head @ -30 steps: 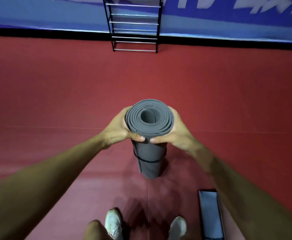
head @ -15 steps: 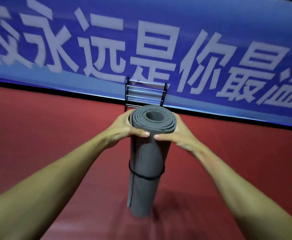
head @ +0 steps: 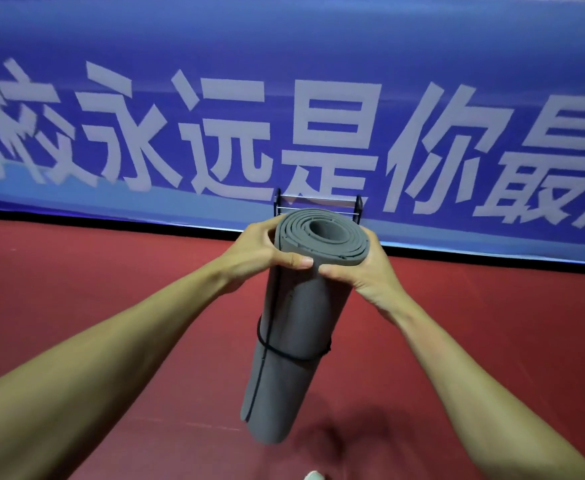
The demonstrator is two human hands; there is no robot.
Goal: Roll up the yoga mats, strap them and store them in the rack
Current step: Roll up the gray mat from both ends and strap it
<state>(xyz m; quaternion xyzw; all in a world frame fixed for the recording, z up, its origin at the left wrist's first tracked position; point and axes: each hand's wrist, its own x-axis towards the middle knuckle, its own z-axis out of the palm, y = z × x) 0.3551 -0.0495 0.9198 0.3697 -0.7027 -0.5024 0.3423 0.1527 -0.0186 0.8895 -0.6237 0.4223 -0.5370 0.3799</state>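
A rolled grey yoga mat (head: 293, 327) hangs upright above the red floor, its spiral top end facing me. A thin black strap (head: 293, 356) circles it below the middle. My left hand (head: 261, 252) grips the top of the roll from the left, thumb across the front. My right hand (head: 364, 271) grips the same end from the right, thumb meeting the left one. Just behind the mat's top, the black metal rack (head: 319, 204) stands against the wall, mostly hidden by the roll.
A long blue banner (head: 284, 116) with large white characters covers the wall behind the rack. The red floor (head: 93, 289) stretches wide to both sides. The tip of a white shoe (head: 313, 475) shows at the bottom edge.
The view has tilted up from the floor to the banner. The mat, held in both hands throughout, has lifted off the floor and come nearer the rack. The flat grey mat at lower right has left view.
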